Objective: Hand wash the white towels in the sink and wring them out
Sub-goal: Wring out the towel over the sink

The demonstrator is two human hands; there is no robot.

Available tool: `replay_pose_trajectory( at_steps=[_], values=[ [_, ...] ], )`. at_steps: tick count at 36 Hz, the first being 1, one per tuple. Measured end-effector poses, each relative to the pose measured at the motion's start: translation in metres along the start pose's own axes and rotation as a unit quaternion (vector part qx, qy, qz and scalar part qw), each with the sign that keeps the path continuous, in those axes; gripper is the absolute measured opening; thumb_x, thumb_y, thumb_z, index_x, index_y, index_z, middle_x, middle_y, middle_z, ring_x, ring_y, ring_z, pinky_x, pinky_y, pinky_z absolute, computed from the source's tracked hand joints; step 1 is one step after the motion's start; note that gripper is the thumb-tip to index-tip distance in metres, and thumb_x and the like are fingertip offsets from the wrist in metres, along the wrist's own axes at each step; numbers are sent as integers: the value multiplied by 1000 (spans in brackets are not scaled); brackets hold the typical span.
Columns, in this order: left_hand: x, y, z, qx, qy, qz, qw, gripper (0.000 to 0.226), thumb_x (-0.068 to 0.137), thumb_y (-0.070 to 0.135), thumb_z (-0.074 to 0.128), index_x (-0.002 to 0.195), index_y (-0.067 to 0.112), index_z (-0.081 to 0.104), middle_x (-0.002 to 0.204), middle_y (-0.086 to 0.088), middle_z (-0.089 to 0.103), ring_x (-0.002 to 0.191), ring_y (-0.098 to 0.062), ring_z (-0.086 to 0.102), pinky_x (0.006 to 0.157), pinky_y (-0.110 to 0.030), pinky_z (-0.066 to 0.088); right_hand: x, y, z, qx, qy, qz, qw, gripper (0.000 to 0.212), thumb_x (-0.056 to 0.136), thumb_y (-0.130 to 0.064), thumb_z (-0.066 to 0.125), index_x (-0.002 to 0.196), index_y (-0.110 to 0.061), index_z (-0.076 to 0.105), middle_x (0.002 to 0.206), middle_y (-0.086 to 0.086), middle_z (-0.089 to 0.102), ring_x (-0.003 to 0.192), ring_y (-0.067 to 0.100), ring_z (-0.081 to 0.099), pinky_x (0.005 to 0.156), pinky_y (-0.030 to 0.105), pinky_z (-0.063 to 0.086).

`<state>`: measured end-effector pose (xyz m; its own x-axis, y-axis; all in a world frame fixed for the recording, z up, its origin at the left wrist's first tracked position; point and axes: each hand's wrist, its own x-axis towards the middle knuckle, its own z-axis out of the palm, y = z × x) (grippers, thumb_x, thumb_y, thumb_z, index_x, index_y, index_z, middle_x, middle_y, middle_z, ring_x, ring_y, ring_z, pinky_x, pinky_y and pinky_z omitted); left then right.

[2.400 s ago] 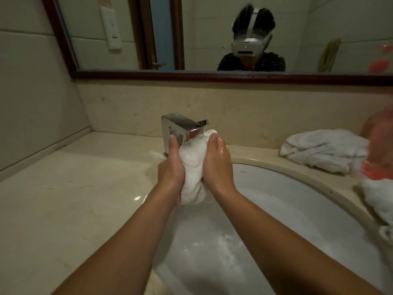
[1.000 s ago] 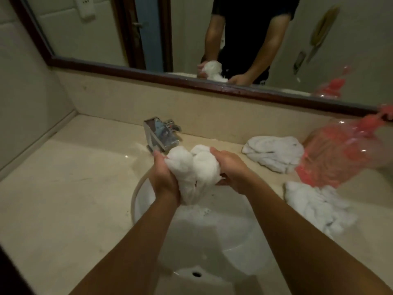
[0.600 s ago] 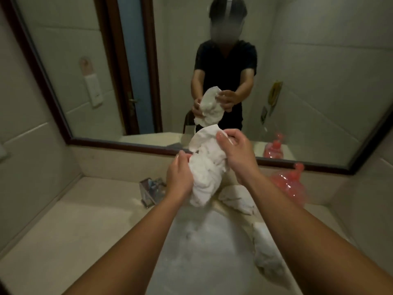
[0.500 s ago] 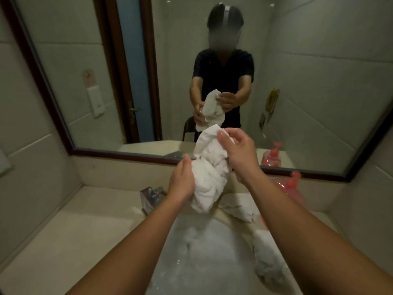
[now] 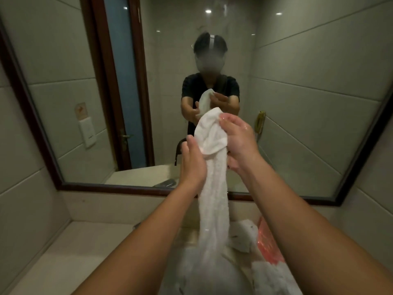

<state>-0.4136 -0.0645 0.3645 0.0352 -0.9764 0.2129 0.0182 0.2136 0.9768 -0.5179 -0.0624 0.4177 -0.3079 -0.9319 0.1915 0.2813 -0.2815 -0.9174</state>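
A wet white towel [image 5: 213, 188] hangs in a long strip from both my hands, raised in front of the mirror. My right hand [image 5: 239, 143] grips its top end. My left hand [image 5: 192, 165] holds it just below, on the left side. The towel's lower end reaches down toward the white sink [image 5: 212, 277], where it blurs. Two more white towels lie on the counter to the right of the sink, one [image 5: 242, 235] behind it and one [image 5: 274, 277] nearer me.
A dark-framed mirror [image 5: 297, 103] covers the wall ahead and reflects a person holding the towel. A pink translucent bottle [image 5: 268, 241] stands on the beige counter [image 5: 70, 252] at the right, between the two towels. The faucet is hidden behind my left arm.
The towel was bunched between my hands low over the sink; both hands have risen and the towel has unrolled into a long hanging strip. My view has tilted up toward the mirror.
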Motion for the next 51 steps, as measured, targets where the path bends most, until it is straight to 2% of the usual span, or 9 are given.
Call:
replay_pose_trajectory(
  at_steps=[8, 13, 21, 24, 26, 35, 41, 45, 51],
  values=[
    [30, 40, 0, 14, 39, 34, 999, 82, 103, 74, 12, 165, 24, 29, 164, -4, 42, 149, -26, 42, 125, -49, 31, 13, -29, -11, -6, 2, -48, 999, 6, 107, -19, 65, 101, -16, 68, 98, 6, 75, 84, 15, 74, 73, 32, 61],
    [51, 66, -10, 4, 68, 41, 997, 69, 110, 62, 16, 166, 24, 28, 170, -2, 35, 155, -23, 33, 123, -42, 28, 20, -46, -13, -55, 14, -49, 997, 6, 106, -23, 67, 104, -17, 68, 108, 7, 73, 98, 21, 70, 91, 44, 62],
    [70, 102, -4, 37, 88, 113, 989, 67, 113, 55, 15, 154, 13, 48, 153, -5, 55, 145, -21, 48, 117, -32, 34, 24, -51, -13, -52, 4, -19, 998, 22, 110, -29, 57, 122, -13, 67, 119, 13, 75, 112, 31, 74, 102, 51, 59],
    [76, 116, 7, 44, 60, 134, 988, 58, 114, 52, 17, 105, 23, 65, 93, 8, 66, 93, -6, 65, 76, -12, 45, 18, -44, -1, -55, -90, -11, 994, 39, 106, -45, 60, 122, -12, 72, 120, 20, 77, 115, 40, 73, 109, 61, 53],
    [80, 121, 13, 44, 40, 145, 988, 59, 113, 53, 18, 97, 20, 64, 76, 11, 59, 69, 2, 60, 56, -10, 41, 16, -39, 6, -73, -122, -18, 990, 47, 102, -50, 66, 128, -10, 71, 118, 17, 78, 113, 35, 75, 108, 58, 55],
    [93, 117, 13, -37, 56, 134, 989, 61, 113, 55, 19, 126, 14, 63, 102, 5, 68, 90, -3, 66, 66, -13, 49, 21, -40, 23, -29, -84, -32, 996, 26, 109, -24, 60, 124, -6, 71, 109, 14, 81, 103, 29, 79, 101, 51, 60],
    [80, 52, 4, -24, -113, 141, 983, 119, 70, 104, 33, 146, 15, 55, 130, -13, 72, 119, -22, 71, 100, -35, 59, 41, -45, 30, 107, -54, 25, 993, 32, 108, -23, 61, 131, -1, 66, 125, 20, 75, 113, 35, 76, 108, 56, 56],
    [56, 22, 7, -17, -130, 154, 979, 104, 76, 100, 30, 125, 15, 65, 102, -12, 75, 89, -20, 74, 78, -37, 64, 46, -51, 38, 71, -49, 21, 996, 24, 107, -27, 65, 118, -6, 69, 115, 18, 78, 103, 33, 79, 100, 58, 60],
    [59, 30, 22, 2, -50, -7, 999, 79, 98, 82, 22, 106, 22, 73, 76, 3, 76, 70, -12, 75, 66, -32, 58, 43, -8, 2, 14, -34, -47, 998, 38, 105, -38, 63, 129, -10, 70, 120, 19, 76, 111, 36, 75, 100, 53, 60]
  ],
)
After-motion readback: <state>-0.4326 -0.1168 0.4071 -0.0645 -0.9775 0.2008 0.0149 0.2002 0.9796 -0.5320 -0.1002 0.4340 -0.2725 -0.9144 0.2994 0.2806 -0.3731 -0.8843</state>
